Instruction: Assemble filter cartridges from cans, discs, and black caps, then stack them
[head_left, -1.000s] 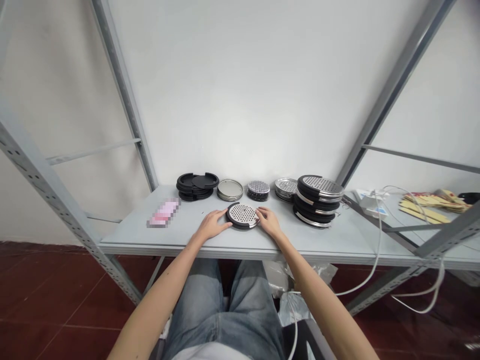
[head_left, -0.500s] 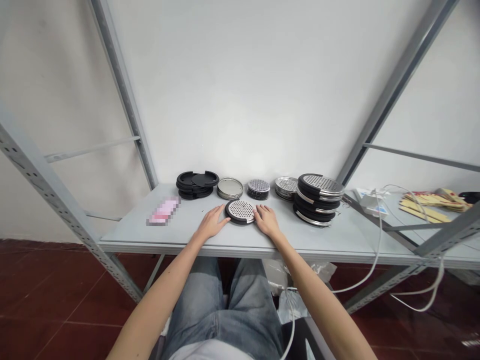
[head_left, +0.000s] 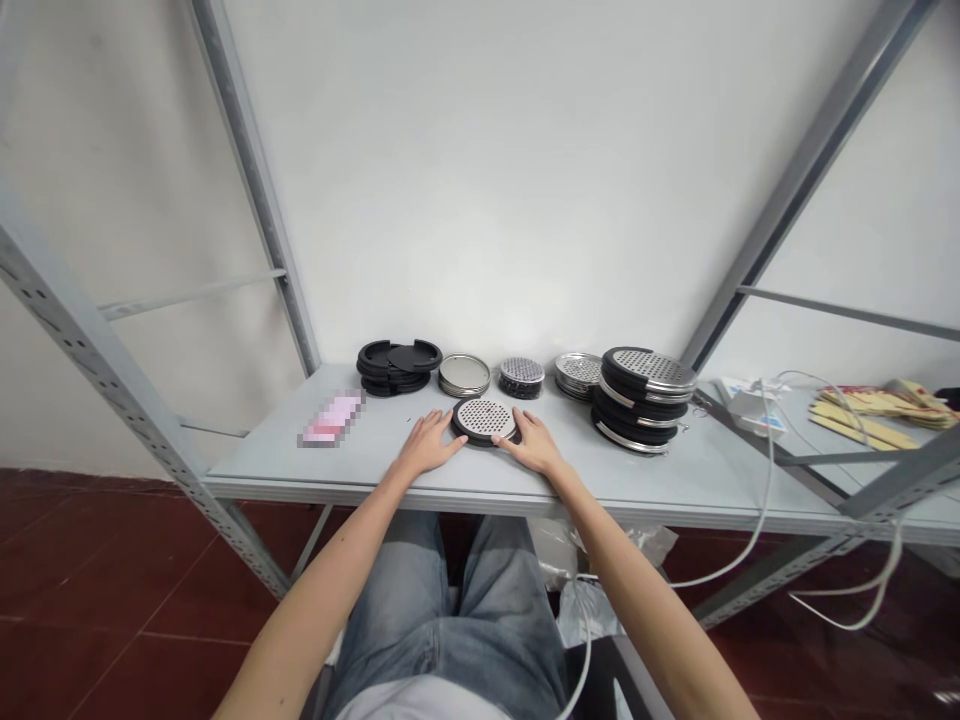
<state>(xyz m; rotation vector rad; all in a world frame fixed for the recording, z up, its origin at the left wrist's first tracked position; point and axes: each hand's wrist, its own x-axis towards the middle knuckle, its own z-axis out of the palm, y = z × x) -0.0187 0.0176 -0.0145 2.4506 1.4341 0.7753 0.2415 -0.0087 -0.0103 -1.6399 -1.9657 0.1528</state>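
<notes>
A round disc [head_left: 484,417] with a perforated silver plate and a black rim lies flat on the table in front of me. At its left edge, my left hand [head_left: 429,445] rests palm down with fingers apart, the thumb and fingertips close to the rim. My right hand [head_left: 534,443] holds the right side of the rim, thumb at the front edge and fingers behind. Behind the disc are a stack of black rings [head_left: 397,368], shallow silver round pans [head_left: 463,374], a pile of small perforated plates [head_left: 521,376] and silver perforated rings [head_left: 577,375].
A tall stack of black-and-silver discs [head_left: 643,400] stands right of my hands. A pixelated pink object [head_left: 334,418] lies at the left. A white power strip [head_left: 754,405] and yellow-and-red pieces [head_left: 870,420] sit beyond the right post. A white cable [head_left: 761,520] hangs over the edge.
My right thumb has moved left along the disc's front edge, and the right fingers have shifted around the rim. My left hand stays nearly in place. The view has shifted slightly.
</notes>
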